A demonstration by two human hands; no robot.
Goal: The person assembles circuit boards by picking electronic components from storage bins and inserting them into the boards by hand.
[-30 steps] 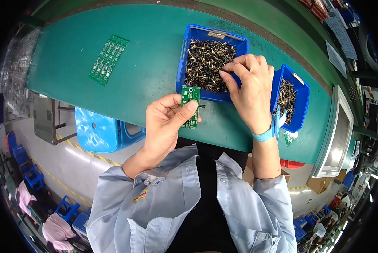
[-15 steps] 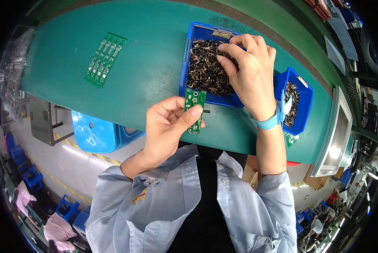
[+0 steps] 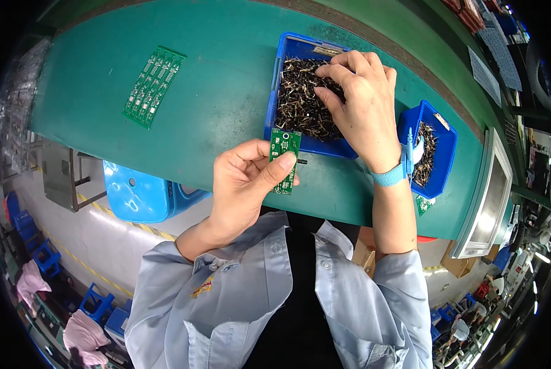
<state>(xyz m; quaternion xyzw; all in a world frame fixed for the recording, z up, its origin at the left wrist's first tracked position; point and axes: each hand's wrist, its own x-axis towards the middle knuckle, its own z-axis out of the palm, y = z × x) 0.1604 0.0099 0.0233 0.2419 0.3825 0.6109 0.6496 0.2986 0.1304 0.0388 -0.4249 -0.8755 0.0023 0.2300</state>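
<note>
Two bins sit toward the right end of my green desk (image 3: 214, 104), and my hands work around the bigger one. My left hand (image 3: 247, 184) pinches a small green circuit board (image 3: 284, 160) between thumb and fingers (image 3: 275, 175), gripping its lower half just over the near edge of the desk. The board's long axis runs from me toward the far edge, and its top end touches or overlaps the near wall of the large blue bin (image 3: 306, 92). My right hand (image 3: 361, 104) lies palm down in that bin, its fingers curled into the heap of small dark parts (image 3: 300, 104); I cannot tell whether they have closed on one. So the parts lie just beyond the board, with my right hand nearer them. A smaller blue bin (image 3: 432, 147) sits by my right wrist, where I wear a blue strap (image 3: 391, 177). A long green panel of boards (image 3: 153, 86) lies well apart toward the left end.
</note>
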